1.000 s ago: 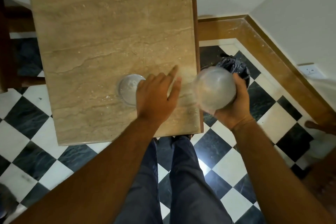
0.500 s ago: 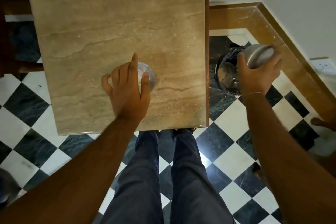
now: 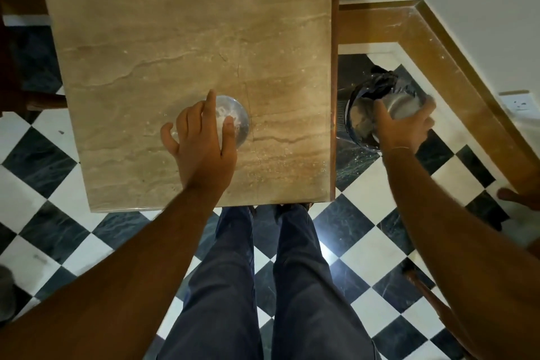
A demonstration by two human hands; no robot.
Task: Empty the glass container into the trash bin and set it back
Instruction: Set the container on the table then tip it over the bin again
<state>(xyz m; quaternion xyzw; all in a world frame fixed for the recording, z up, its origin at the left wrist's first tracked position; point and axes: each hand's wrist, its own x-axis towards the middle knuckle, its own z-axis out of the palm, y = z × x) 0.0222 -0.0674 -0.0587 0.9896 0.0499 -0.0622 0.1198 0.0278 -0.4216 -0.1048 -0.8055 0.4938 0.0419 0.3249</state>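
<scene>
My right hand [image 3: 401, 128] grips the glass container [image 3: 404, 107], tipped over the mouth of the trash bin [image 3: 350, 114], which stands on the floor just right of the table and has a black liner. Pale contents show inside the bin's rim. On the marble table [image 3: 175, 38], my left hand [image 3: 201, 137] rests with fingers spread on a round glass lid [image 3: 238, 120] lying flat near the front right part of the tabletop.
The table's right edge [image 3: 333, 96] lies between my hands. Black and white checkered floor [image 3: 365, 231] surrounds the table. A wooden skirting and white wall with a socket [image 3: 517, 102] stand at the right. My legs are below the table's front edge. Another person's foot [image 3: 514, 196] shows at far right.
My right hand carried the container from the table's edge rightward over the bin and tipped it further. My left hand settled onto the lid and stayed there.
</scene>
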